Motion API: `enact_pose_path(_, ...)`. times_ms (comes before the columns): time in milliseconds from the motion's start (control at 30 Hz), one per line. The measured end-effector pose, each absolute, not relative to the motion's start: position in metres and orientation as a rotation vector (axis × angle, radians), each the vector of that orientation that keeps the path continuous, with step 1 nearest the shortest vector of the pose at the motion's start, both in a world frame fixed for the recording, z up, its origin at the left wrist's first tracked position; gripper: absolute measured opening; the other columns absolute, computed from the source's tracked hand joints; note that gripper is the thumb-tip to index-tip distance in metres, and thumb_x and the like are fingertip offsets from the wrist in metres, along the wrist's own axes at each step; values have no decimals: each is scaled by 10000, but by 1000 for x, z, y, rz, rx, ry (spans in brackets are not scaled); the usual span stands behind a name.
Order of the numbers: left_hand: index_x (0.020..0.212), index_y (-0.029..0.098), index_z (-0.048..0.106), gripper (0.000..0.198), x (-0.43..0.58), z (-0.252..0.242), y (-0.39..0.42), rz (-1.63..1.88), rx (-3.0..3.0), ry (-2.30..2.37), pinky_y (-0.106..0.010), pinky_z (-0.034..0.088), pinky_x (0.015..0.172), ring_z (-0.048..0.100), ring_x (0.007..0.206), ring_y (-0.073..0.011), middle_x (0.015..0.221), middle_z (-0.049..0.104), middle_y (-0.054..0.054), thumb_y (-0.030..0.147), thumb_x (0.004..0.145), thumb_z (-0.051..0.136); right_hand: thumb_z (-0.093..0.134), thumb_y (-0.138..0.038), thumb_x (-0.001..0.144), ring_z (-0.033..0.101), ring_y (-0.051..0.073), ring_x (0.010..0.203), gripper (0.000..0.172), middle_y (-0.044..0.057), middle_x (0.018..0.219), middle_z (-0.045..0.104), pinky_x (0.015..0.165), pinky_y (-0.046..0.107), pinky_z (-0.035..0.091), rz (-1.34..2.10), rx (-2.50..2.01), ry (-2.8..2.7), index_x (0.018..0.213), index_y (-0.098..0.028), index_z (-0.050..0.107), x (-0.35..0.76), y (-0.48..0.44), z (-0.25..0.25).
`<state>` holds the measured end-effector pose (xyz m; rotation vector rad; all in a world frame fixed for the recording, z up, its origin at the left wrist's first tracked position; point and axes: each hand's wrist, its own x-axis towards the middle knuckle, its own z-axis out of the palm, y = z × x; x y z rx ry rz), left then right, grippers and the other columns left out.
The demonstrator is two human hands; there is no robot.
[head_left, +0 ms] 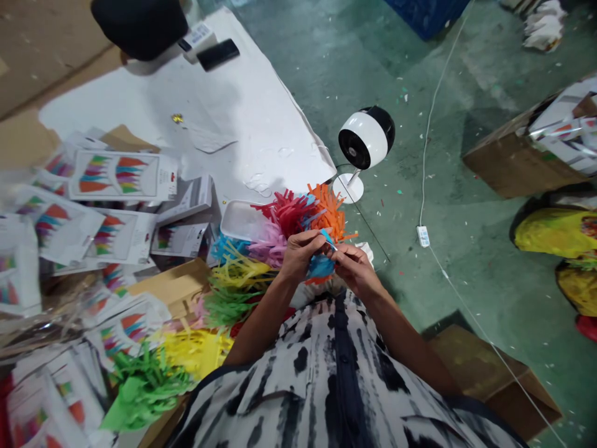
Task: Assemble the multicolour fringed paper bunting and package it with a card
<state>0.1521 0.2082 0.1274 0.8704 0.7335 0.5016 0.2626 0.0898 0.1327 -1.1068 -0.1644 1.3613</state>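
Note:
In front of my shirt, both hands meet over a heap of coloured paper tassels. My left hand [298, 250] is closed, with thumb and fingers pinching a blue paper tassel [321, 266]. Its narrow blue tip sticks up between my hands. My right hand [357, 266] pinches the same piece from the other side, near a thin whitish end. Fingers partly hide the grip. Just beyond are red tassels [288, 211] and orange tassels [329, 211]. Pink tassels [268, 249], yellow tassels [240, 270] and green tassels [231, 302] lie beside my left forearm.
A shallow white tray [242, 218] rests at the edge of the white table [261, 93]. Packaged tassel garlands [124, 177] pile up at left. A small fan [366, 140] stands ahead. A white cable [425, 155] crosses the floor, with cardboard boxes [504, 155] at right.

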Motion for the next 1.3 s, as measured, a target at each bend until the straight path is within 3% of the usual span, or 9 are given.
enact_pose_path(100, 679, 144, 739, 348, 153, 133, 207, 516, 879, 715, -238, 456, 576, 568, 576, -103, 626, 637, -7, 447, 793, 865, 900, -517, 726, 305, 55, 531, 341, -11, 758, 614, 470, 222, 193, 1375, -1099, -145, 798, -218, 754, 263, 91, 134)
enact_pose_path(267, 953, 178, 821, 312, 153, 133, 209, 583, 905, 793, -231, 463, 572, 605, 601, -113, 701, 705, -11, 415, 761, 884, 898, -513, 733, 288, 45, 516, 351, -18, 711, 584, 461, 224, 166, 1392, -1142, -181, 789, -200, 750, 264, 94, 137)
enact_pose_path(567, 864, 165, 790, 268, 156, 130, 210, 570, 898, 810, -220, 392, 516, 524, 532, -84, 650, 680, 2, 393, 754, 878, 892, -500, 742, 249, 49, 497, 332, -40, 658, 544, 446, 225, 178, 1353, -1139, -141, 787, -212, 734, 260, 89, 128)
enact_pose_path(800, 860, 179, 749, 299, 159, 127, 202, 594, 808, 812, -228, 445, 573, 543, 557, -90, 642, 646, 25, 415, 747, 893, 898, -491, 731, 288, 37, 509, 338, -2, 842, 654, 424, 212, 194, 1325, -1122, -106, 803, -215, 716, 258, 87, 123)
enact_pose_path(1000, 760, 168, 722, 278, 155, 128, 199, 608, 892, 679, -255, 515, 763, 636, 799, -129, 877, 685, -25, 380, 751, 901, 906, -541, 700, 202, 49, 483, 407, -64, 616, 482, 435, 223, 185, 1367, -1124, -76, 756, -216, 668, 259, 91, 128)
enact_pose_path(1100, 849, 180, 717, 323, 151, 127, 202, 587, 855, 694, -250, 495, 672, 603, 685, -115, 797, 664, -5, 446, 767, 881, 891, -540, 726, 250, 59, 496, 386, -50, 640, 505, 456, 230, 186, 1414, -1140, -130, 769, -215, 688, 261, 92, 130)
enact_pose_path(1200, 863, 181, 712, 348, 148, 124, 208, 591, 849, 772, -236, 471, 644, 569, 634, -101, 732, 645, 16, 472, 765, 875, 829, -540, 811, 379, 85, 554, 330, 3, 816, 637, 482, 241, 256, 1358, -1251, -277, 793, -228, 721, 268, 89, 132)
enact_pose_path(1300, 827, 173, 734, 324, 144, 119, 214, 589, 907, 816, -229, 459, 657, 545, 652, -96, 729, 636, 18, 453, 759, 882, 729, -494, 927, 607, 189, 887, 270, 57, 1064, 706, 679, 290, 460, 1154, -1440, -593, 810, -252, 757, 277, 84, 137)
